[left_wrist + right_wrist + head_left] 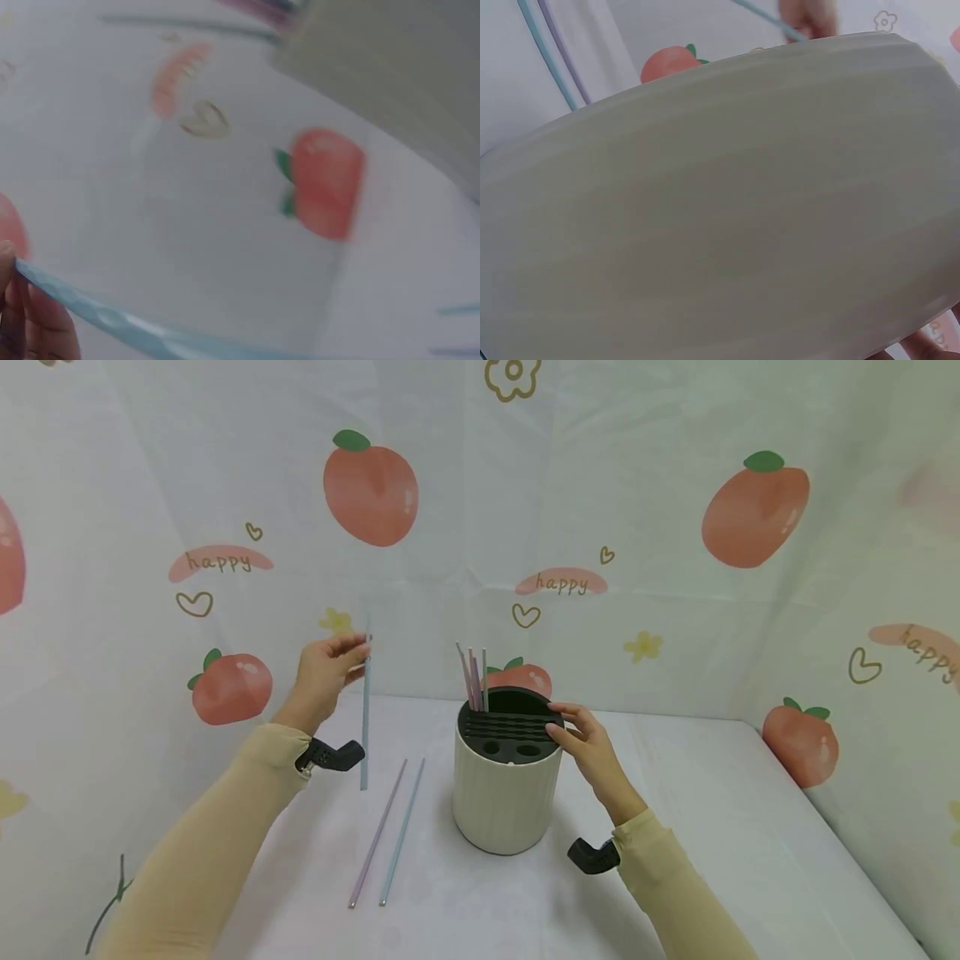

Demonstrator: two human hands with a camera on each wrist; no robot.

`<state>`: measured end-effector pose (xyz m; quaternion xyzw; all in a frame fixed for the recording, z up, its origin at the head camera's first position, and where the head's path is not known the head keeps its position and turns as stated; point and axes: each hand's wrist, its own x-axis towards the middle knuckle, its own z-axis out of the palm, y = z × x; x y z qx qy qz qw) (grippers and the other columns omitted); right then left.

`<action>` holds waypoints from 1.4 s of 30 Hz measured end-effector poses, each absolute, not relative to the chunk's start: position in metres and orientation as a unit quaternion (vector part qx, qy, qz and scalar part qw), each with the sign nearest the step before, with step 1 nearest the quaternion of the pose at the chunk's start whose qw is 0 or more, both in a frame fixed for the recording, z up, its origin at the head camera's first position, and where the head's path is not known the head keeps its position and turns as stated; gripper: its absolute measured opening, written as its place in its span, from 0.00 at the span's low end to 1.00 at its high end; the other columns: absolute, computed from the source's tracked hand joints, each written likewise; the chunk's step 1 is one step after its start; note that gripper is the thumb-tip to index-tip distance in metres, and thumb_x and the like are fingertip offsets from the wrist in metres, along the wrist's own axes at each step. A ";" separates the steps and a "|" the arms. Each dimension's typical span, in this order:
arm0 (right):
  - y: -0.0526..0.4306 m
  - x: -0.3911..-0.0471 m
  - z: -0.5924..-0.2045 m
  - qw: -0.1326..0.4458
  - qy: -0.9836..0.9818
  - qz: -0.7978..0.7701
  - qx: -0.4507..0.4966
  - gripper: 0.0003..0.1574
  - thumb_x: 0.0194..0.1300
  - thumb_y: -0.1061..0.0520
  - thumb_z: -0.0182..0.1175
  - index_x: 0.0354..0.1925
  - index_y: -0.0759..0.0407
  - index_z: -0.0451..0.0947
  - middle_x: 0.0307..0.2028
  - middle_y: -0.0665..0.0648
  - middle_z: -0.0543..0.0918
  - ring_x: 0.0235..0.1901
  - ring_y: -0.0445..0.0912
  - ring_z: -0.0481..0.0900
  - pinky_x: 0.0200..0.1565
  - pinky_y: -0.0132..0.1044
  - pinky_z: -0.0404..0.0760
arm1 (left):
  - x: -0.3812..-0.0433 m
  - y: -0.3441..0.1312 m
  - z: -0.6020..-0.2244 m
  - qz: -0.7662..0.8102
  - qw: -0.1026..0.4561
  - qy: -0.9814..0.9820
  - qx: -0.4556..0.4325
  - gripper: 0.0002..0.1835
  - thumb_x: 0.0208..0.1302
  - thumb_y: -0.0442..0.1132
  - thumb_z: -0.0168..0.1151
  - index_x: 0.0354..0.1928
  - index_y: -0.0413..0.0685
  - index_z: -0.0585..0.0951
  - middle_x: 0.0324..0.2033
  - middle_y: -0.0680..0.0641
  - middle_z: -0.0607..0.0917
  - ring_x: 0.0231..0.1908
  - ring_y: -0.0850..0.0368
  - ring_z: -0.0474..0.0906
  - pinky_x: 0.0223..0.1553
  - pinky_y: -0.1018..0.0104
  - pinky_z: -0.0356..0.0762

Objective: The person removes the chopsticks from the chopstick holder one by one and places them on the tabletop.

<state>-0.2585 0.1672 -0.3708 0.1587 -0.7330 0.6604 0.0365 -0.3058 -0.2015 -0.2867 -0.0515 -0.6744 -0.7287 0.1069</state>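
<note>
My left hand (pixel 322 681) pinches a light-blue chopstick (pixel 366 718), held upright above the table to the left of the holder. In the left wrist view, this chopstick (pixel 112 319) shows a faceted surface between finger and thumb. The white ribbed utensil holder (pixel 504 806) stands upright, with a black slotted insert (pixel 510 727). Thumb and fingers of my right hand (pixel 592 752) grip the holder's right rim. Several pink, purple and pale chopsticks (pixel 474 681) stand in its back compartment. The holder's wall (pixel 720 202) fills most of the right wrist view.
On the white table (pixel 645 893), a purple chopstick (pixel 378 831) and another light-blue chopstick (pixel 402 831) lie side by side, left of the holder. Behind the table hangs a white cloth (pixel 450 602) with printed fruit. Two small round holes are at the insert's front.
</note>
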 end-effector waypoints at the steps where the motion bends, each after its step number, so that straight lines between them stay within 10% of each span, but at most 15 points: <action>1: 0.167 -0.259 -0.371 0.036 -0.733 0.661 0.159 0.25 0.65 0.57 0.57 0.59 0.62 0.65 0.54 0.63 0.68 0.48 0.42 0.75 0.57 0.45 0.69 | -0.306 -0.205 -0.299 -0.704 0.089 -0.703 -0.042 0.21 0.63 0.34 0.58 0.55 0.29 0.71 0.36 0.53 0.80 0.35 0.66 0.77 0.37 0.75 0.77; 10: 0.167 -0.259 -0.370 0.037 -0.732 0.661 0.160 0.25 0.65 0.57 0.56 0.59 0.63 0.65 0.54 0.63 0.68 0.48 0.41 0.75 0.57 0.47 0.69 | -0.302 -0.224 -0.402 -0.555 -0.024 -0.832 0.002 0.19 0.65 0.33 0.55 0.54 0.26 0.72 0.49 0.32 0.77 0.44 0.49 0.77 0.46 0.61 0.78; 17: 0.166 -0.259 -0.370 0.040 -0.733 0.659 0.162 0.25 0.66 0.57 0.56 0.59 0.63 0.65 0.54 0.63 0.69 0.47 0.41 0.76 0.57 0.45 0.69 | -0.299 -0.225 -0.443 -0.525 -0.059 -0.848 0.046 0.16 0.64 0.32 0.57 0.51 0.28 0.75 0.44 0.36 0.79 0.43 0.47 0.77 0.39 0.66 0.80; 26: 0.166 -0.258 -0.370 0.039 -0.732 0.661 0.162 0.25 0.66 0.58 0.56 0.59 0.63 0.65 0.54 0.63 0.68 0.47 0.40 0.76 0.57 0.45 0.68 | -0.296 -0.221 -0.461 -0.482 -0.050 -0.873 0.049 0.13 0.57 0.31 0.62 0.42 0.30 0.79 0.29 0.44 0.81 0.25 0.59 0.74 0.27 0.71 0.75; 42: 0.167 -0.258 -0.370 0.041 -0.738 0.654 0.162 0.25 0.66 0.57 0.56 0.59 0.62 0.65 0.54 0.64 0.69 0.49 0.44 0.74 0.58 0.48 0.67 | -0.294 -0.216 -0.461 -0.441 -0.060 -0.895 0.046 0.11 0.53 0.30 0.65 0.38 0.33 0.79 0.27 0.45 0.82 0.25 0.58 0.77 0.29 0.68 0.77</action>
